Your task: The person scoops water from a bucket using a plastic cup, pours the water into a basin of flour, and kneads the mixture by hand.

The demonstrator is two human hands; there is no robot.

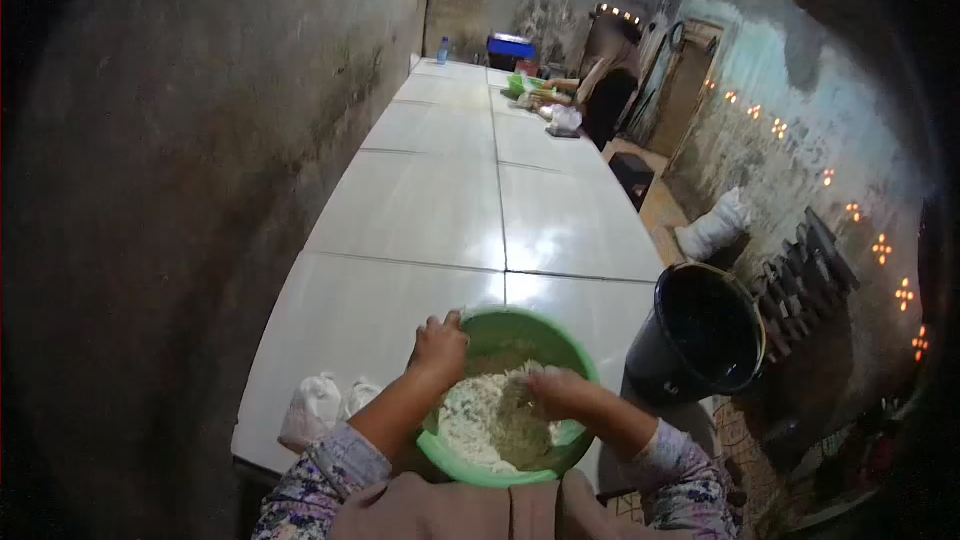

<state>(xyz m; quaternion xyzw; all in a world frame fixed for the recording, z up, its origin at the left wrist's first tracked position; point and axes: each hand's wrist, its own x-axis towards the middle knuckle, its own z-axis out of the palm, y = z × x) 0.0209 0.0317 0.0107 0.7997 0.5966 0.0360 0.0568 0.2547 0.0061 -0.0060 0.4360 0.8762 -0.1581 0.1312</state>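
Note:
A green plastic basin (575,345) stands at the near end of the table, in front of my body. Inside it lies a pale, powdery mixture (470,420) that looks like flour, white on the left and browner and damper on the right. My left hand (440,348) grips the basin's left rim, fingers bent over the edge. Down in the basin, my right hand (560,390) has its fingers curled into the flour mixture, and some of it clings to the fingertips. How much it holds is hidden.
White plastic bags (315,410) sit left of the basin. A black bucket (708,330) stands close on the right. The long white-tiled table (420,210) runs along a wall. Another person (608,80) works at its far end near green bags. A white sack (715,225) leans by the right wall.

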